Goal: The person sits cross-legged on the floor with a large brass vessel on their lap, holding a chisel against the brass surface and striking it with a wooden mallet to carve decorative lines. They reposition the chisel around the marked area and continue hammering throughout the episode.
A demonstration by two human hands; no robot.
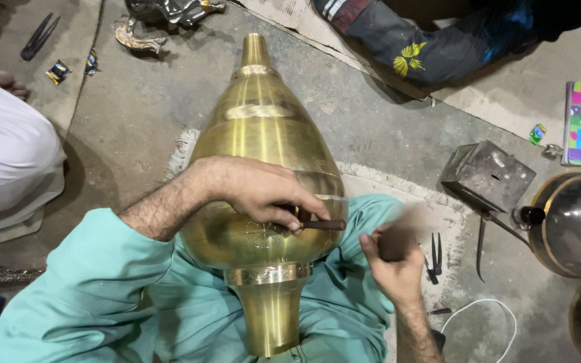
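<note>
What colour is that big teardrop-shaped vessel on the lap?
Shiny golden brass vessel, seen best in the head view.

Place: a metalworker's floor workshop.
Floor: bare concrete floor (398, 141), worn mats, people sitting on it.
Work: big brass vessel (263, 154) with engraved lines.
Tools: metal block (489, 175), tongs (38, 37), pliers (434, 259) lying loose.
Nearby: dark polished pots (573, 222).

The left forearm reaches in from eight o'clock, bare below a pushed-up teal sleeve, wrist bent so the left hand (263, 195) lies palm-down with fingers curled toward three o'clock, pinched closed. The right forearm rises from five o'clock, and the right hand (391, 259) is a raised fist, its upper part blurred. The two hands sit near each other, apart.
</note>
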